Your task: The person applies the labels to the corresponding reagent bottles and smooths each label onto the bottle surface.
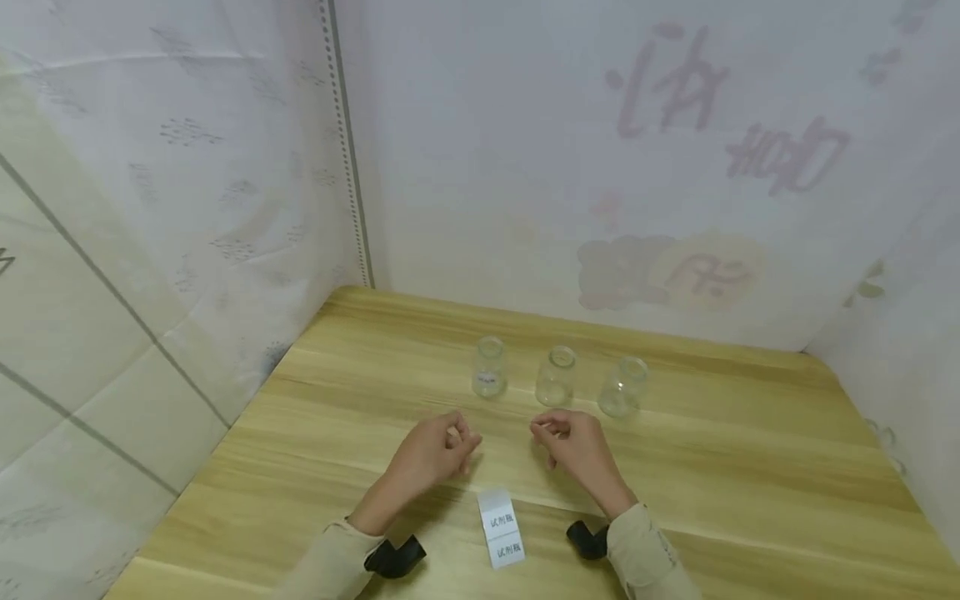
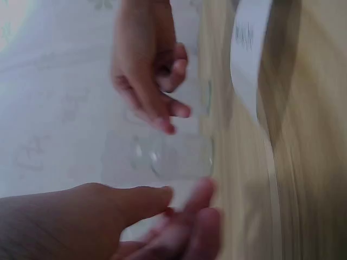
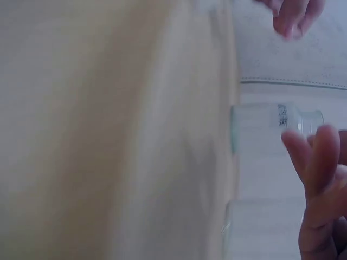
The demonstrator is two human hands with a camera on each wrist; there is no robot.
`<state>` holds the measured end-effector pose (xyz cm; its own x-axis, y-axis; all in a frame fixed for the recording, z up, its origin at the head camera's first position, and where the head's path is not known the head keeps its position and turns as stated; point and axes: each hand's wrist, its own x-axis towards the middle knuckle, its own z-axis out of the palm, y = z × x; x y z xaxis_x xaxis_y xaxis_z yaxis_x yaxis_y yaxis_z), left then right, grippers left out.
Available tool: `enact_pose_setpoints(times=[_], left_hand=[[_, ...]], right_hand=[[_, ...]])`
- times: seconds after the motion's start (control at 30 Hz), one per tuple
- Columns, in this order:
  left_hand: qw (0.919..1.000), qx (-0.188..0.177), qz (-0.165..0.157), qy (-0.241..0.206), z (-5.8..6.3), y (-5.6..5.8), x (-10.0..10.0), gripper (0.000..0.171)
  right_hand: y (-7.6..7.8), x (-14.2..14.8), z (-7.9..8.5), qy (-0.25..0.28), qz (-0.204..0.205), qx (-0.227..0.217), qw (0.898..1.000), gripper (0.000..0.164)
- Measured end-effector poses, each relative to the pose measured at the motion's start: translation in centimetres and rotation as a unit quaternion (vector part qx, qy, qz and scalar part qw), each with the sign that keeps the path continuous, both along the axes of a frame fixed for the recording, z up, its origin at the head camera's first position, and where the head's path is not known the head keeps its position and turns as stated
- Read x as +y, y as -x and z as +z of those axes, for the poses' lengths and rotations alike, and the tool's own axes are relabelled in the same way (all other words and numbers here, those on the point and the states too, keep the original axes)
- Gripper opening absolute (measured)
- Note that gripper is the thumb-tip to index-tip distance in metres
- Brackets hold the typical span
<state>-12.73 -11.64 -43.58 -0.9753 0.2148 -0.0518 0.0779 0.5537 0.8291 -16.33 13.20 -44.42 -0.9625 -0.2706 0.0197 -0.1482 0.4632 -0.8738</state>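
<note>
My left hand [image 1: 431,454] hovers over the table with loosely curled fingers and nothing in them. Facing it, my right hand [image 1: 577,446] also hangs loosely bent and holds nothing. Just beyond the hands stand three clear glass bottles in a row: a left bottle [image 1: 489,371] with a small printed label, a middle bottle [image 1: 555,379] and a right bottle [image 1: 622,390], both without a visible label. In the right wrist view the labelled bottle [image 3: 260,127] shows its dark print. Between my wrists lies a white label strip [image 1: 501,529] with two printed labels, raised off the wood at one end in the left wrist view.
The wood-grain table [image 1: 750,467] runs to a patterned fabric wall [image 1: 480,167] at the back, with more fabric at both sides. A black wrist mount [image 1: 395,557] sits on the left wrist and another black mount [image 1: 587,540] on the right.
</note>
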Motion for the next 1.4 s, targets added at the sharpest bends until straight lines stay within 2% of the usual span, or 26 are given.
enact_pose_setpoints(times=[0.07, 0.13, 0.23, 0.33, 0.4, 0.47, 0.6, 0.67, 0.77, 0.9, 1.03, 1.13, 1.2, 1.33, 1.4], left_hand=[[0.9987, -0.034, -0.037, 0.001, 0.3, -1.4, 0.5, 0.022], [0.9955, -0.063, -0.070, -0.012, 0.4, -2.3, 1.1, 0.023], [0.9907, -0.081, -0.103, -0.035, 0.1, -3.0, 1.7, 0.023], [0.9890, -0.074, -0.115, -0.057, -0.2, -2.9, 2.3, 0.027], [0.9898, -0.061, -0.108, -0.069, 0.1, -2.8, 2.7, 0.028], [0.9900, -0.042, -0.102, -0.087, 1.3, -2.5, 3.1, 0.025], [0.9888, 0.026, -0.089, -0.117, 5.4, -2.1, 3.8, 0.020], [0.9852, 0.066, -0.080, -0.137, 7.4, -2.0, 4.4, 0.018], [0.9777, 0.117, -0.058, -0.164, 9.8, -2.3, 5.3, 0.014], [0.9672, 0.146, -0.032, -0.206, 11.4, -2.8, 6.4, 0.010], [0.9610, 0.148, -0.022, -0.232, 11.8, -2.9, 6.9, 0.010], [0.9613, 0.160, -0.021, -0.223, 11.6, -2.8, 7.0, 0.011], [0.9640, 0.173, -0.023, -0.200, 11.4, -2.7, 7.0, 0.009], [0.9736, 0.200, -0.023, -0.108, 11.1, -2.7, 6.8, 0.008], [0.9731, 0.222, -0.019, -0.059, 11.1, -2.8, 6.6, 0.008]], right_hand=[[-1.2, 1.2, -0.2, -0.004, 0.021, -0.026, 0.999, 0.015], [-2.3, 2.1, -0.4, -0.001, 0.058, -0.071, 0.996, 0.018], [-3.5, 2.5, -0.7, 0.017, 0.133, -0.132, 0.982, 0.023], [-4.2, 1.9, -0.7, 0.032, 0.184, -0.167, 0.968, 0.021], [-4.4, 1.6, -0.3, 0.047, 0.187, -0.176, 0.965, 0.019], [-4.5, 1.6, 0.8, 0.058, 0.174, -0.174, 0.968, 0.020], [-4.5, 2.4, 4.5, 0.092, 0.140, -0.133, 0.977, 0.026], [-4.7, 2.7, 6.4, 0.112, 0.130, -0.096, 0.980, 0.023], [-5.3, 3.2, 8.9, 0.140, 0.124, -0.040, 0.982, 0.017], [-6.2, 3.6, 10.8, 0.156, 0.120, 0.023, 0.980, 0.008], [-6.7, 3.7, 11.3, 0.147, 0.113, 0.045, 0.982, 0.007], [-6.8, 3.7, 11.3, 0.135, 0.104, 0.039, 0.985, 0.007], [-6.7, 3.8, 11.3, 0.129, 0.095, 0.033, 0.987, 0.007], [-6.6, 4.1, 11.0, 0.120, 0.081, 0.034, 0.989, 0.008], [-6.5, 4.2, 10.9, 0.116, 0.074, 0.037, 0.990, 0.008]])
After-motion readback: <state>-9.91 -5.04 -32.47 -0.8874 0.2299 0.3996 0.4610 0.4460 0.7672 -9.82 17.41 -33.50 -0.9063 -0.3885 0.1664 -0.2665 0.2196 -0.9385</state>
